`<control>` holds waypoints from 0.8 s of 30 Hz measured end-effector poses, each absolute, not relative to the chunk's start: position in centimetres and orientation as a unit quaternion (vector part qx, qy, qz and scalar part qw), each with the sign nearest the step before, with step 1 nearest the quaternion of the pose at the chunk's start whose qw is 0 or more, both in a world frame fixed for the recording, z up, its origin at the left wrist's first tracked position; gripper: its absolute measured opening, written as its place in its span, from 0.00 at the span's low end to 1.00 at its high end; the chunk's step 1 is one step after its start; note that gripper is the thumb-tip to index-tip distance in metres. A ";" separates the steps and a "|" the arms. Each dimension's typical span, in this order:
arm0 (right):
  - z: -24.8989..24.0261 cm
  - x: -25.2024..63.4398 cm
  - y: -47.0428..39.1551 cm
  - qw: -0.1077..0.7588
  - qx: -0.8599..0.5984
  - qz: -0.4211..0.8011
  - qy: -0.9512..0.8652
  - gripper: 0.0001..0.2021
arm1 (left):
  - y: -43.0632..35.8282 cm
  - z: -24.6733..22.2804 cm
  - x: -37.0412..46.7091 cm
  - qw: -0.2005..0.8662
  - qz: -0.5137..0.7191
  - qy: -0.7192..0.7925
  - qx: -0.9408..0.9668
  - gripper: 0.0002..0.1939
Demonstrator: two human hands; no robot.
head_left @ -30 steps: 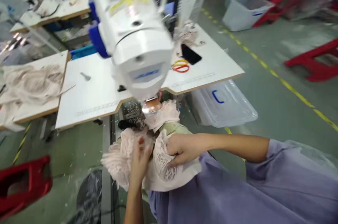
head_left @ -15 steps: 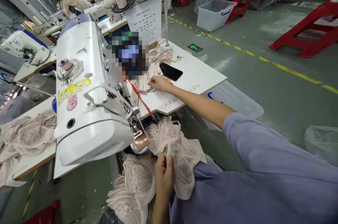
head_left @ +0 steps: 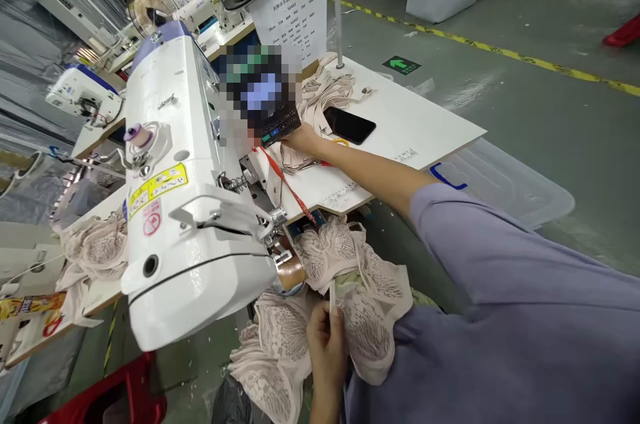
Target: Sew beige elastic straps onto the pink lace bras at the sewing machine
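Note:
Below the sewing machine's presser foot, my left hand [head_left: 326, 337] is closed in a pinch on a narrow light bra strap [head_left: 333, 294]. That strap joins a beige lace bra [head_left: 370, 331] draped over my lap. My right hand [head_left: 304, 140] reaches across the table to a pile of beige straps [head_left: 327, 94]. Its fingers are hidden behind the machine's control panel [head_left: 280, 124], so what they hold does not show. The white sewing machine [head_left: 200, 264] stands left of both hands. More lace bras [head_left: 273, 351] hang in a stack left of my left hand.
A black phone [head_left: 350, 125] lies on the white tabletop [head_left: 425, 117] beside the straps. A red ribbon [head_left: 287, 184] hangs near the machine's arm. Other bras [head_left: 97, 244] rest on the table at left. A clear plastic bin [head_left: 515, 177] sits beneath the right edge, and a red stool [head_left: 115, 391] stands lower left.
My right hand has moved in behind the control panel, its fingers now out of sight. My left hand keeps its pinch on the strap. The whole view has shifted and tilted slightly.

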State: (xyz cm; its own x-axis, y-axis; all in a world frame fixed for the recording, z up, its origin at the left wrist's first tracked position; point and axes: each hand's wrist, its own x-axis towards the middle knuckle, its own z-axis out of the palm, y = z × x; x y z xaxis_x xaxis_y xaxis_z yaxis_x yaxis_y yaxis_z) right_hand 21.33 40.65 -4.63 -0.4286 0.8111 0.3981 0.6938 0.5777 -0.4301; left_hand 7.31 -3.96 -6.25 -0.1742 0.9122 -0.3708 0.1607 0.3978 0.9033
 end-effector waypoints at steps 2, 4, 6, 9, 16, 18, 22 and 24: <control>-5.1 23.4 39.2 0.297 -0.454 0.104 -0.834 0.15 | -4.1 -6.5 7.3 0.501 0.379 0.664 0.406 0.23; -5.3 25.5 36.7 0.307 -0.459 0.105 -0.827 0.16 | -4.1 -7.0 7.4 0.493 0.395 0.655 0.414 0.22; -5.2 27.1 32.9 0.359 -0.456 0.123 -0.805 0.16 | -4.1 -7.2 7.5 0.470 0.414 0.655 0.424 0.21; -4.1 28.4 24.8 0.490 -0.402 0.202 -0.747 0.10 | -3.8 -6.7 7.1 0.407 0.423 0.670 0.455 0.25; -1.3 27.3 6.6 0.473 -0.166 0.221 -0.837 0.13 | -3.1 -3.3 6.3 0.377 0.410 0.601 0.573 0.26; -1.4 26.5 4.8 0.460 -0.144 0.195 -0.854 0.13 | -3.1 -2.9 6.8 0.430 0.404 0.523 0.615 0.33; -2.4 25.6 4.9 0.439 -0.178 0.199 -0.858 0.13 | -3.4 -2.6 7.7 0.533 0.330 0.449 0.637 0.26; -2.9 25.8 5.9 0.436 -0.213 0.214 -0.848 0.14 | -3.7 -2.6 7.6 0.558 0.322 0.450 0.618 0.24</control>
